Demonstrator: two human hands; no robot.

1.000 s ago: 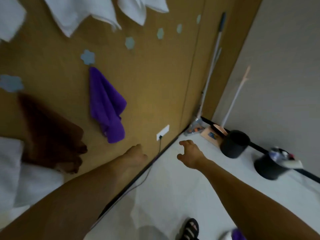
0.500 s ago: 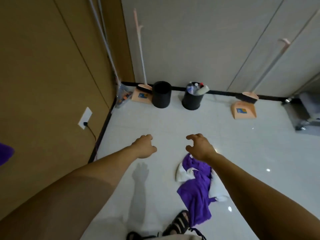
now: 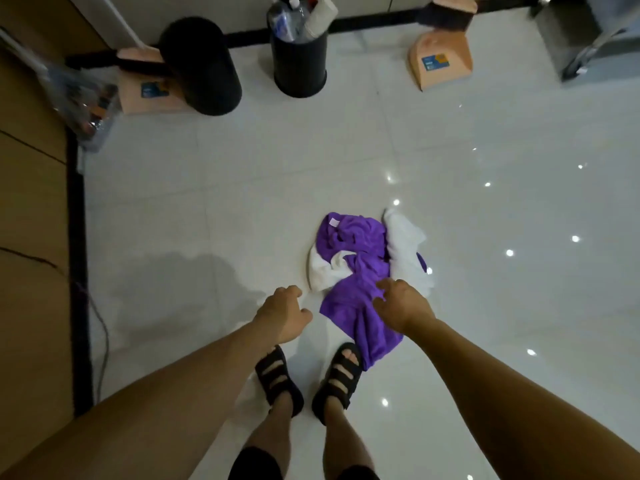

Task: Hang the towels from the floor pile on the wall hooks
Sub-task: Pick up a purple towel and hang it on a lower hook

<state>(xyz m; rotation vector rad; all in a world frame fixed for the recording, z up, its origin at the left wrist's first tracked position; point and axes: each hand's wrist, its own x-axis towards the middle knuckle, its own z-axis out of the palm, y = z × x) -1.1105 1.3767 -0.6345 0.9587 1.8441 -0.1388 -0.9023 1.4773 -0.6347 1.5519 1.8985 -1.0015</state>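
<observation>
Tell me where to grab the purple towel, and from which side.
Pinch the near flap of the purple towel: it lies spread, clear of the white towels, while its far end tangles with them. Come straight down with the right hand, which hangs above it.

Glossy white tiled floor, towel pile, black bins, dustpan
</observation>
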